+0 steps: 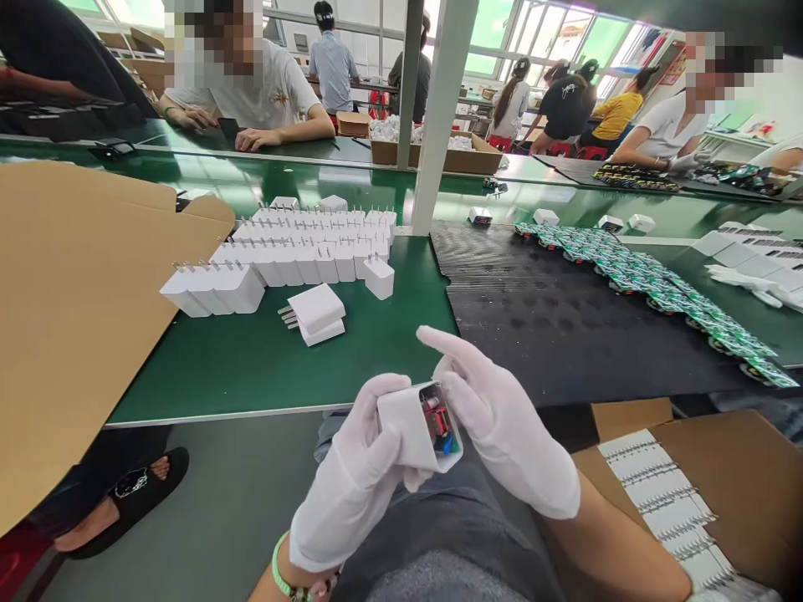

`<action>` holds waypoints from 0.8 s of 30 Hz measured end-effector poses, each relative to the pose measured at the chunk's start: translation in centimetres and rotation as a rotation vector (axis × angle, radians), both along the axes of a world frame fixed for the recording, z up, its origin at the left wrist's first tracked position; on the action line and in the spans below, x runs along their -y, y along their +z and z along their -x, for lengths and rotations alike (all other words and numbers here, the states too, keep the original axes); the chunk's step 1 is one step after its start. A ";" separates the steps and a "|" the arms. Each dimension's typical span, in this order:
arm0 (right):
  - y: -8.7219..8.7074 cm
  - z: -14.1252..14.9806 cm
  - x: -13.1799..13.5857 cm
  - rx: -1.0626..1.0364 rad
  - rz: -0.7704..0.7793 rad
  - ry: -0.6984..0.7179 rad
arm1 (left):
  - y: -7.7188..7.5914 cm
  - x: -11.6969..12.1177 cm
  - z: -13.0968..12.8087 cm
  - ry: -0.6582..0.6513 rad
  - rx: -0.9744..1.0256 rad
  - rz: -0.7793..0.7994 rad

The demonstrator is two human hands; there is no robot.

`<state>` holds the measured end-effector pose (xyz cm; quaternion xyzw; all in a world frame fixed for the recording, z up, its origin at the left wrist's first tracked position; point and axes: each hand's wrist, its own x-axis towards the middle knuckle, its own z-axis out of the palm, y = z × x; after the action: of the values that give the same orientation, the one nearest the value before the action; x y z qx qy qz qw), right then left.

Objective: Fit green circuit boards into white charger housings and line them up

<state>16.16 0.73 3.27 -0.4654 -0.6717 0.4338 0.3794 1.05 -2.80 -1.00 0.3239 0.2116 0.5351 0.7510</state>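
The gloved left hand (pixel 360 477) was clamped around a white plug case (pixel 405 425), held just off the near left corner of the black mat (pixel 502 305), its open end showing red and blue parts (pixel 437 420). The gloved right hand (pixel 508 431) touched the open end, forefinger stretched out; whether it gripped the case could not be told. Left of the mat, on the green surface (pixel 395 351), stood rows of white plugs (pixel 307 263). Circuit boards (pixel 633 272) lay along the mat's right side; a cardboard box (pixel 746 468) sat below its near right part.
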 end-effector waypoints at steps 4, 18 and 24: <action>-0.8 -0.5 0.7 -0.132 0.089 0.084 | -0.3 0.0 0.2 -0.023 0.072 0.039; -0.8 -0.8 1.8 -0.267 0.321 0.328 | 0.5 0.3 0.1 -0.071 -0.036 0.024; -1.0 -0.2 2.1 -0.530 0.457 0.386 | 0.2 1.6 -0.1 0.147 -0.359 -0.077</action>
<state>16.40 -1.32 2.26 -0.2752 -0.5119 0.7404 0.3378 1.10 -4.38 -0.82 0.4262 0.3446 0.5298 0.6473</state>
